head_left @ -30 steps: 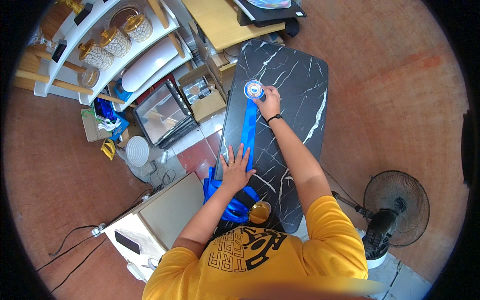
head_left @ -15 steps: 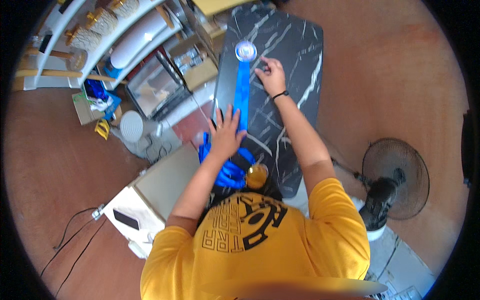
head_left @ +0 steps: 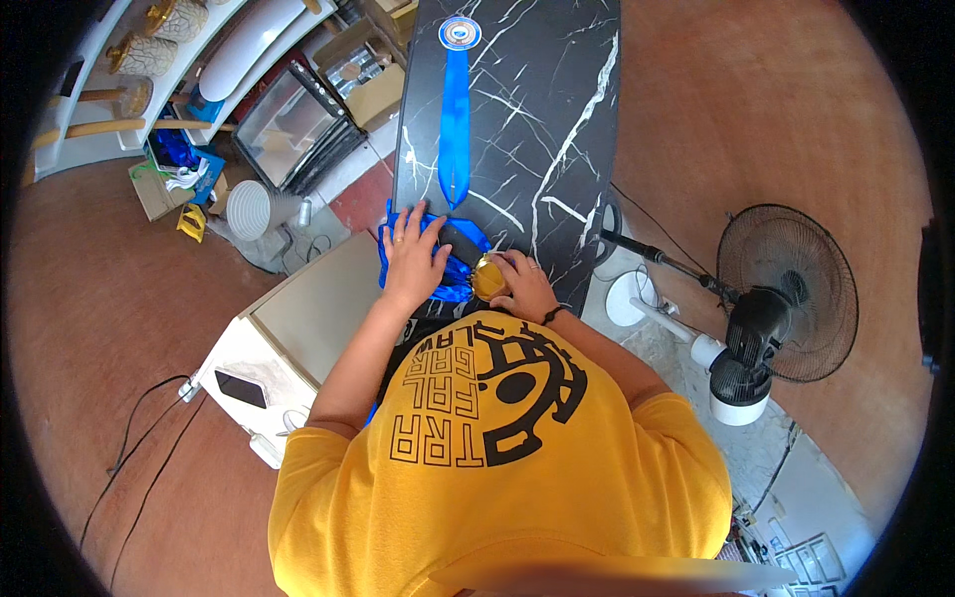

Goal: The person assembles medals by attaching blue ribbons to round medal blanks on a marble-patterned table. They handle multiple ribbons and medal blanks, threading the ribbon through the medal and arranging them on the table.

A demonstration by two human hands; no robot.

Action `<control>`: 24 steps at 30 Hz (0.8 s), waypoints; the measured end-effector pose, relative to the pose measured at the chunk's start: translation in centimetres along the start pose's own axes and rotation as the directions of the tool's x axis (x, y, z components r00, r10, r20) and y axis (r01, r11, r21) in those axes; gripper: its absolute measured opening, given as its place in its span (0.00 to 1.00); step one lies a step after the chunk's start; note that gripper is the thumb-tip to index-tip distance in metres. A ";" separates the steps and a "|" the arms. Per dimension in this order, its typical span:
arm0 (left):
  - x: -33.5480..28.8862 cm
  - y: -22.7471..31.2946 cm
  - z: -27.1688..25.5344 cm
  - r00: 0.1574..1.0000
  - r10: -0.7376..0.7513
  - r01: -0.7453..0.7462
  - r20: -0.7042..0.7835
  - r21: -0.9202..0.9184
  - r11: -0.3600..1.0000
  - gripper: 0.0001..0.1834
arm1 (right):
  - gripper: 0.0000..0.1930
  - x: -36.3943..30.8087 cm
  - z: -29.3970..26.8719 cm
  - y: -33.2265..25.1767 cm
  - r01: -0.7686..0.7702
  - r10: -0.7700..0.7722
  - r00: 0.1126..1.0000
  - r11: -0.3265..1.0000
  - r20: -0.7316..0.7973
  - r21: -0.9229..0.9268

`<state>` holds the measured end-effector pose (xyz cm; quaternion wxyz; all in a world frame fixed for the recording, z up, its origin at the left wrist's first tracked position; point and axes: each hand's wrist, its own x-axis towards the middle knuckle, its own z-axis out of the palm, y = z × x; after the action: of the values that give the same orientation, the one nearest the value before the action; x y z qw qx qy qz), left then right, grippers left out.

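A medal with a white and blue round face lies at the far end of the black marbled table, its blue ribbon stretched straight toward me. Near the close edge sits a bundle of blue ribbons, with a dark flat piece on it. My left hand rests on this bundle, fingers spread. At the bundle's right, my right hand has its fingers on the rim of a gold medal; its grip is partly hidden.
A black pedestal fan stands to the right of the table. At left, a phone lies on a white cabinet. Shelves with jars and a framed clear panel are at the upper left. Cables trail on the floor.
My right hand has come back from beside the far medal to the gold medal near me. My left hand has shifted off the stretched ribbon onto the bundle. The view has tilted nearer.
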<state>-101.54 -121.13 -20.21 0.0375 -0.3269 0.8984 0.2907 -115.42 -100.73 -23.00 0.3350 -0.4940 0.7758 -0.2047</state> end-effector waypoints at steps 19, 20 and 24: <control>-1.7 3.3 -3.7 0.967 -0.110 0.133 0.230 -0.088 0.987 0.19 | 0.10 1.0 -1.9 -2.1 0.095 -0.069 0.994 0.934 -0.088 0.345; -2.3 3.4 -3.6 0.955 -0.122 0.152 0.270 -0.094 0.984 0.19 | 0.10 0.5 -1.8 -2.4 0.078 -0.060 0.996 0.924 -0.059 0.375; -1.7 3.5 -3.5 0.941 -0.147 0.188 0.305 -0.108 0.976 0.19 | 0.11 0.4 -0.7 -1.6 0.002 0.004 1.000 0.935 -0.016 0.355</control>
<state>-101.92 -119.96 -15.11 0.1738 -0.3570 0.8297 0.3924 -115.08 -101.75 -21.61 0.4124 -0.4235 0.7291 -0.3451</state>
